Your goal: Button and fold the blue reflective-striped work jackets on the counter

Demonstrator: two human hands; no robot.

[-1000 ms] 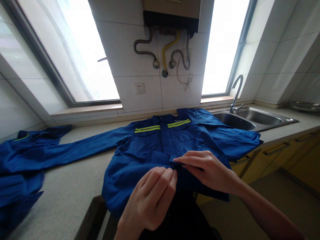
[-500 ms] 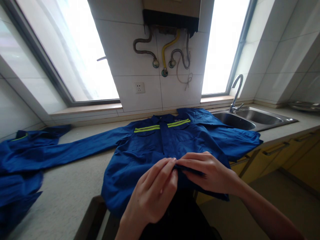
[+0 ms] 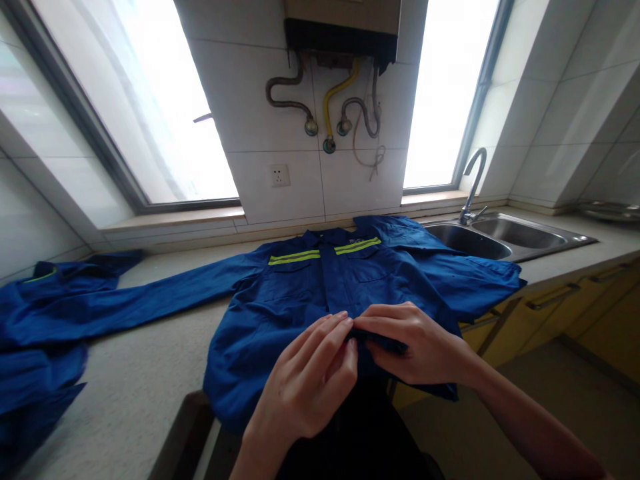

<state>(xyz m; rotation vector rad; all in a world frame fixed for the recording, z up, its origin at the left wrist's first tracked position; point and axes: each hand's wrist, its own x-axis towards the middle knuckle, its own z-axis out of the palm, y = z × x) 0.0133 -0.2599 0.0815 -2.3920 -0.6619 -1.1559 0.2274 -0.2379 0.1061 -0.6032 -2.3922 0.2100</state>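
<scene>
A blue work jacket with yellow-green reflective stripes across the chest lies spread on the counter, collar towards the wall. Its lower front edge hangs over the counter's near side. My left hand pinches the jacket's front edge near the middle, fingertips pressed together. Right beside it, my right hand grips a fold of the same hem between thumb and fingers. The fingertips of both hands nearly meet. Whatever small part of the cloth sits between them is hidden by the fingers.
More blue clothing lies bunched on the counter at the left. A steel double sink with a faucet is at the right. A water heater hangs on the wall above. Yellow cabinets stand below the counter.
My fingers have shifted slightly on the hem, the right hand's fold curling a little more. The jacket and everything around it stay in place.
</scene>
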